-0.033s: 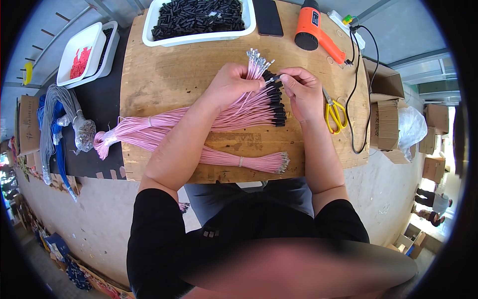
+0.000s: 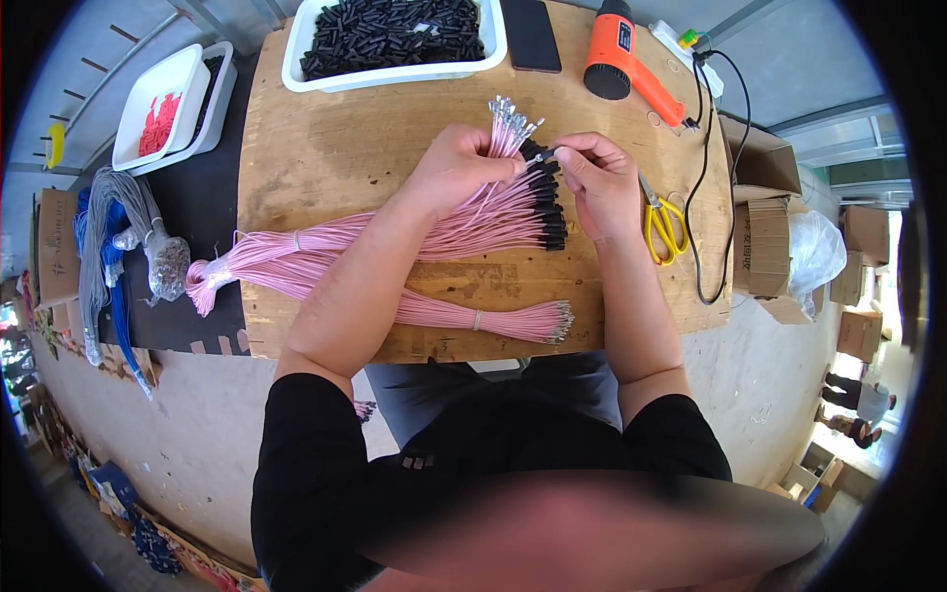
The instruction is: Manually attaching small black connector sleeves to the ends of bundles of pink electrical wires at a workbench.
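Observation:
My left hand (image 2: pixel 464 170) is closed round a cluster of pink wires whose bare metal terminals (image 2: pixel 509 126) stick up past the fingers. In its thumb and fingertips, my right hand (image 2: pixel 600 183) pinches a small black sleeve (image 2: pixel 546 155) at the end of one wire, right beside the left fingertips. Under both hands lies a large bundle of pink wires (image 2: pixel 483 222), many ending in black sleeves (image 2: pixel 550 212). Nearer my body rests a second tied pink bundle (image 2: pixel 483 321) with bare metal ends. The left palm hides part of the held wires.
A white tub (image 2: pixel 395 77) of black sleeves, a dark phone (image 2: pixel 534 37) and an orange heat gun (image 2: pixel 631 69) line the far edge. Yellow-handled scissors (image 2: pixel 665 229) and a black cord (image 2: pixel 702 187) lie right. Left are grey wires (image 2: pixel 99 237) and a white tray (image 2: pixel 148 148) with red pieces.

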{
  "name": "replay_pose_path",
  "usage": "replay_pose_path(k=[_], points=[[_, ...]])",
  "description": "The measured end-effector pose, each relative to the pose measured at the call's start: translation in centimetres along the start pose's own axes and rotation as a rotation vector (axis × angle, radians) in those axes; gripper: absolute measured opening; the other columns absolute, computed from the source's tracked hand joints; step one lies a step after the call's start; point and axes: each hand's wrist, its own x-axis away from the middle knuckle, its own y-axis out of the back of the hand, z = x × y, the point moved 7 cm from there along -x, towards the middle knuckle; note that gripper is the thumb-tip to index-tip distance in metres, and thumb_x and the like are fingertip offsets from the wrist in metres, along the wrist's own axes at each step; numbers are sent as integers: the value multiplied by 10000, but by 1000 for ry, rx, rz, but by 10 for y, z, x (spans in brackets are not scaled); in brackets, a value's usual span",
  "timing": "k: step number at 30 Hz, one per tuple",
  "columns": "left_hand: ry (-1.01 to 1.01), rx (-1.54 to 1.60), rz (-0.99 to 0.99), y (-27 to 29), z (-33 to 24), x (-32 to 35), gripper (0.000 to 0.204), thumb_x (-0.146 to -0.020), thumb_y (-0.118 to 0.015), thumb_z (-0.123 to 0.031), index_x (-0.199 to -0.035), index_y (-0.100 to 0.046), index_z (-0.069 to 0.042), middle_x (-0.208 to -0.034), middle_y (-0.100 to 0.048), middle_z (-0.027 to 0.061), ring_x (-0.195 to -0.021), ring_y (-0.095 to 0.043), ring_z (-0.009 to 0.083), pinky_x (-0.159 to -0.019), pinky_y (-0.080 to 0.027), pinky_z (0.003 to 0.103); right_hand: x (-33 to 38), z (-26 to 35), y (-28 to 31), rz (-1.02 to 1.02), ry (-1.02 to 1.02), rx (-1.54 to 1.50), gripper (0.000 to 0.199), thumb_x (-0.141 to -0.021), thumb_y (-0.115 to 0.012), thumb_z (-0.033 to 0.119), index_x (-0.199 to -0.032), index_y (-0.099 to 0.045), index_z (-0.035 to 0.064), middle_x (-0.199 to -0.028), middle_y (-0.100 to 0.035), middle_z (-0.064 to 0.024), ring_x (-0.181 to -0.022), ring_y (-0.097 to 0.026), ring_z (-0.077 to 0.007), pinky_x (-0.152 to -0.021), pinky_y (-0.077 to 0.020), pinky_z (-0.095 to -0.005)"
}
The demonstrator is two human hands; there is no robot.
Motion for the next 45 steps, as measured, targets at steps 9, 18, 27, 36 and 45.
replay_pose_path(k=[9,18,27,36,45], points=[[-38,-45,14,-1,-3,1,172,-839,-758,-93,-924,-700,45,-794,-676,61,-699,-605,107,-646,-469,249,0,-2,-1,13,5,0,110,-878,-713,-20,-987,-706,-15,-752,-611,22,-597,-440,-32,-530,-322,-192],[-28,-73,-16,0,-1,-1,158,-863,-744,-77,-946,-700,49,-824,-692,73,-730,-628,118,-684,-499,253,-3,1,7,-20,-35,-71,102,-929,-679,66,-998,-685,-10,-820,-673,-29,-585,-450,-38,-510,-320,-189],[-54,-51,-6,0,-2,-1,137,-866,-741,-82,-920,-707,40,-800,-681,51,-707,-607,101,-663,-479,245,-4,-14,4,108,-240,-294,178,-987,-624,163,-1018,-651,-10,-871,-689,-83,-550,-424,-59,-490,-305,-194],[-69,-116,-13,0,-3,0,131,-865,-734,-86,-899,-704,37,-779,-671,42,-702,-596,91,-655,-463,238,-1,-13,-3,144,-279,-256,174,-978,-642,162,-1003,-652,-9,-851,-687,-89,-542,-413,-59,-496,-321,-195],[-82,-123,-5,-1,-3,0,131,-867,-732,-88,-895,-700,36,-760,-661,39,-685,-586,90,-636,-456,239,0,-15,-6,156,-280,-274,161,-963,-653,152,-962,-651,-9,-842,-695,-106,-537,-417,-62,-500,-330,-201]])
